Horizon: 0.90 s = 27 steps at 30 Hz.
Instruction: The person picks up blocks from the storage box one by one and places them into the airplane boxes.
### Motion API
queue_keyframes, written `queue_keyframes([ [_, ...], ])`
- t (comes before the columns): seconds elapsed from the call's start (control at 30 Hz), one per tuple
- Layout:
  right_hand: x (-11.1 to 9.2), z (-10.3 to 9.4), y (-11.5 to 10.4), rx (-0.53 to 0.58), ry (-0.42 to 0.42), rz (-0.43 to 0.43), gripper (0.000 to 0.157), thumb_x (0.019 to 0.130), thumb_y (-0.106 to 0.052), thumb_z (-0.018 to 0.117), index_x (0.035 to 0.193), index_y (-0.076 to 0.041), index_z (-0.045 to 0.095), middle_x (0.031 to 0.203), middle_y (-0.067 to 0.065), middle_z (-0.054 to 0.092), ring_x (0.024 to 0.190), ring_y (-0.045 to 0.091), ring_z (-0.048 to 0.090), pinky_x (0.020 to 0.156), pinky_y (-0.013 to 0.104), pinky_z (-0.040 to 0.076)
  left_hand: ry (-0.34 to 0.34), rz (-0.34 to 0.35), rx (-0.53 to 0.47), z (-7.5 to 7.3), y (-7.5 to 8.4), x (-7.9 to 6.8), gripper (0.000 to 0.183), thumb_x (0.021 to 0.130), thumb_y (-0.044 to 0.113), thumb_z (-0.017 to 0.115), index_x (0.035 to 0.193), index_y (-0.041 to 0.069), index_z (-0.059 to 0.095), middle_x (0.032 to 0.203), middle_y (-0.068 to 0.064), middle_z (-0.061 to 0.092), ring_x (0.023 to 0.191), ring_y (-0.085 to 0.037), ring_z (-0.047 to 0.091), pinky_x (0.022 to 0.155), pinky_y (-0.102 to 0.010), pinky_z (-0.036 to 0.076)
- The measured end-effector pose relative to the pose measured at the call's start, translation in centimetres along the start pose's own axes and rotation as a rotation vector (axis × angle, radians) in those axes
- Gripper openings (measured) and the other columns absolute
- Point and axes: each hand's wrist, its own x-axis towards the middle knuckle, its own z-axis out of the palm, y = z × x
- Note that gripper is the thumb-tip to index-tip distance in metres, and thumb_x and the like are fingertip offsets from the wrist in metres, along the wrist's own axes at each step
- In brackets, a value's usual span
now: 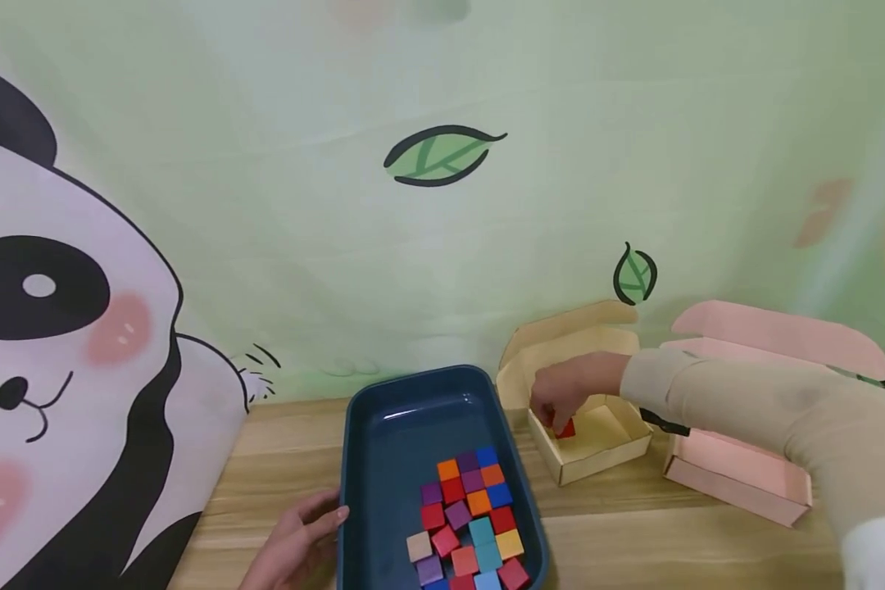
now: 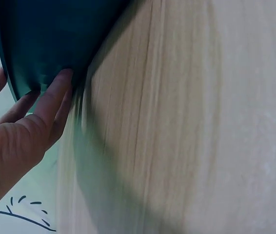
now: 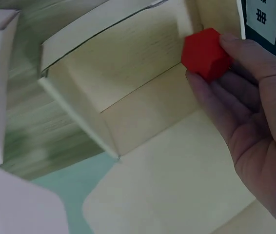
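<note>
A left hand (image 1: 298, 537), fingers fairly straight and apart, touches the side of a blue tray (image 1: 391, 467), cropped below along with its coloured blocks (image 1: 459, 515); to the tray's right, the right hand (image 1: 569, 389) pinches a red cube (image 3: 205, 54), no long axis showing, at its fingertips over the left end of an open tan box (image 1: 606, 462), contact with its floor hard to judge
</note>
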Motion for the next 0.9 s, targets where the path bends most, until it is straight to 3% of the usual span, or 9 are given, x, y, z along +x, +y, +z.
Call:
queue_keyframes([
  [0.17,0.9,-0.4,-0.3,0.068,0.021,0.117,0.016,0.087,-0.022,0.081,0.074,-0.017,0.072,0.063,-0.01,0.059,0.049,0.005,0.053,0.051,0.019,0.047,-0.042,-0.014,0.007,-0.5,0.2,0.1,0.073,0.101,0.023,0.066,0.153,-0.011,0.028,0.148,-0.028,0.044,0.119,-0.029,0.06,0.104,-0.052,0.047],
  [0.3,0.8,-1.0,-0.8,0.098,-0.089,0.182,0.015,0.086,-0.016,0.082,0.074,-0.014,0.073,0.065,-0.007,0.063,0.054,0.011,0.063,0.057,0.024,0.055,-0.079,-0.003,-0.003,-0.7,0.1,0.2,0.071,0.102,0.023,0.064,0.153,-0.011,0.029,0.145,-0.024,0.048,0.119,-0.028,0.061,0.103,-0.049,0.049],
  [0.4,0.5,-1.2,-1.2,0.183,-0.213,0.303,0.012,0.087,-0.012,0.082,0.078,-0.009,0.074,0.069,0.001,0.067,0.065,0.019,0.072,0.071,0.033,0.061,-0.085,0.004,0.007,-0.7,-0.1,0.2,0.068,0.103,0.024,0.063,0.152,-0.011,0.032,0.142,-0.022,0.052,0.118,-0.029,0.061,0.101,-0.049,0.051],
  [0.53,0.5,-1.1,-1.5,0.317,-0.288,0.457,0.012,0.087,-0.008,0.081,0.081,-0.003,0.072,0.075,0.012,0.069,0.078,0.03,0.076,0.084,0.044,0.059,-0.113,-0.004,0.033,-0.4,-0.8,0.1,0.069,0.102,0.028,0.063,0.151,-0.012,0.033,0.141,-0.022,0.053,0.114,-0.03,0.062,0.097,-0.052,0.053],
  [0.7,1.2,-0.4,-1.4,0.422,-0.314,0.487,0.012,0.086,-0.003,0.08,0.084,0.001,0.07,0.081,0.016,0.07,0.087,0.035,0.075,0.086,0.045,0.058,-0.112,-0.002,0.006,-0.4,-1.0,0.2,0.069,0.102,0.029,0.064,0.15,-0.011,0.035,0.139,-0.019,0.055,0.11,-0.028,0.063,0.093,-0.052,0.055],
  [0.9,1.7,-0.4,-1.6,0.343,-0.287,0.542,0.013,0.083,-0.003,0.083,0.081,0.001,0.071,0.079,0.014,0.07,0.085,0.032,0.075,0.084,0.041,0.059,-0.102,0.007,0.009,-0.8,-0.5,0.2,0.068,0.102,0.028,0.064,0.15,-0.011,0.035,0.143,-0.023,0.05,0.11,-0.029,0.064,0.093,-0.051,0.055],
])
